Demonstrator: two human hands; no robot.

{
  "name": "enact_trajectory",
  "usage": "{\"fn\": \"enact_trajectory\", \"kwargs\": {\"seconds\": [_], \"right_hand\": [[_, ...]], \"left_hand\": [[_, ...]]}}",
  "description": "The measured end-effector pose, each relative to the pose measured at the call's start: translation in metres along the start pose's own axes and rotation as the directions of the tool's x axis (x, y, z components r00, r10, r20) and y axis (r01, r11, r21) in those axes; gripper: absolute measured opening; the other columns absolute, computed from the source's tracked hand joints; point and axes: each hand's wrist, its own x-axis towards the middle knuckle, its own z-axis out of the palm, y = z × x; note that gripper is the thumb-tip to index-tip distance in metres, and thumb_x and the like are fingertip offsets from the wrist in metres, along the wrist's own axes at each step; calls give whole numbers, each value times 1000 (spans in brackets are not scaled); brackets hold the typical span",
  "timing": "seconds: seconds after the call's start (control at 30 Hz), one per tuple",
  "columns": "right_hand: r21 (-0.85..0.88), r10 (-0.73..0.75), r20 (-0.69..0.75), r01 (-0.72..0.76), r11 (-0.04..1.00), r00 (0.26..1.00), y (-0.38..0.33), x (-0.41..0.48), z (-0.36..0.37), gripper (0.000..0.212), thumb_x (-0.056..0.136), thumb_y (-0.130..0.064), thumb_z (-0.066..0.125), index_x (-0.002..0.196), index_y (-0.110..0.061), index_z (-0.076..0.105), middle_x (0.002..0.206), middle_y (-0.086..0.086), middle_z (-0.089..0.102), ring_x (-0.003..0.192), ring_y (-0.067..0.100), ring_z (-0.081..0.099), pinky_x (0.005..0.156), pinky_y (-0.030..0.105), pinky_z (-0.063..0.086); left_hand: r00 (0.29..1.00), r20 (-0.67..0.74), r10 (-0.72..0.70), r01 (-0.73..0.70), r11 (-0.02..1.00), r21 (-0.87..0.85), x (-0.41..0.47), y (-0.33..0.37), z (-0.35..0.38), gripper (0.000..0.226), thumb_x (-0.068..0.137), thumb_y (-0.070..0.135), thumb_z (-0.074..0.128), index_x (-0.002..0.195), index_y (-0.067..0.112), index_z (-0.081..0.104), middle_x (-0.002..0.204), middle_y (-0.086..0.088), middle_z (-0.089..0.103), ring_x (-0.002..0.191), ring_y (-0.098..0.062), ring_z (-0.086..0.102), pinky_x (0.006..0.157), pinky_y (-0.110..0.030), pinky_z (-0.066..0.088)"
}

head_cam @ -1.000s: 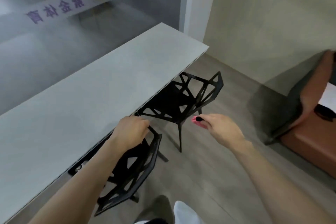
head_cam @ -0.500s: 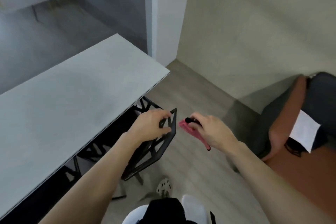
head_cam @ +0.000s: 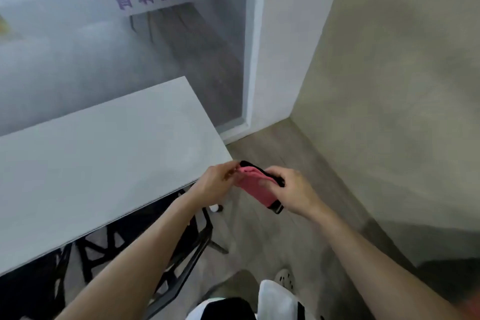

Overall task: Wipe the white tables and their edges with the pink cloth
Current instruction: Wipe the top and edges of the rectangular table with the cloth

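Observation:
A white table point(head_cam: 104, 153) fills the left half of the head view, its right corner near the hands. The pink cloth point(head_cam: 255, 188), trimmed in black, hangs in the air just off that corner. My left hand point(head_cam: 215, 187) pinches the cloth's upper left end. My right hand point(head_cam: 293, 191) grips its right side, with the cloth stretched between both hands above the floor.
Black lattice chairs point(head_cam: 181, 249) are tucked under the table's near edge. A frosted glass partition point(head_cam: 117, 41) stands behind the table, a white pillar point(head_cam: 280, 60) and a beige wall point(head_cam: 389, 86) to the right. Wood floor point(head_cam: 275, 158) lies beyond the corner.
My left hand let go of the black chair's back and took hold of the pink cloth. The view swung toward the table's right corner.

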Motion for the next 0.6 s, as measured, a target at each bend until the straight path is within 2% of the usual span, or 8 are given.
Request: {"fn": "enact_trajectory", "kwargs": {"seconds": [0.07,0.13,0.2,0.27,0.37,0.5,0.6], "right_hand": [[-28,-70,91,73,997,993,-9,42,-14,16,102,-47,70,105,-33,76,91,-15,76,83,3,70,68,30,54],[-94,-148,215,171,981,965,-19,86,-21,15,102,-42,70,107,-30,76,95,-14,75,86,5,69,71,29,52],[-172,-184,315,246,954,931,-27,128,-27,16,100,-43,67,108,-31,74,95,-12,74,86,8,69,74,33,55],[-222,-186,380,285,932,906,-31,168,-30,22,96,-49,62,108,-33,72,92,-13,74,83,10,69,75,37,59],[-240,-226,396,338,910,890,-23,223,-31,20,99,-44,61,111,-36,75,96,-17,76,84,7,70,78,37,61],[-282,-194,401,323,904,895,-18,290,-27,19,103,-41,63,116,-37,76,97,-16,75,80,5,69,64,25,54],[-313,-199,397,336,888,896,-23,340,-21,27,102,-37,64,124,-28,77,99,-10,76,80,8,70,64,28,59]], "left_hand": [[996,-36,-81,83,995,52,4,-7,-14,27,114,32,48,91,42,57,83,7,66,77,-20,62,74,-45,49],[983,-64,-174,185,945,271,4,-21,-29,22,114,43,44,115,44,65,106,11,71,96,-17,67,84,-41,53],[954,-143,-265,301,822,483,6,-41,-42,34,112,50,46,137,36,63,127,11,68,113,-18,67,93,-39,53],[917,-213,-336,398,756,520,15,-61,-52,38,110,48,49,142,33,62,132,11,67,117,-17,67,94,-37,53],[892,-268,-365,453,709,541,47,-78,-68,40,108,50,51,142,31,62,130,9,67,114,-18,68,88,-35,53],[871,-345,-350,489,682,544,95,-87,-91,45,106,50,55,146,30,60,131,9,67,114,-19,67,87,-35,53],[852,-376,-365,521,663,537,119,-96,-111,46,105,47,57,147,29,60,136,7,65,118,-20,65,88,-36,53]]}}
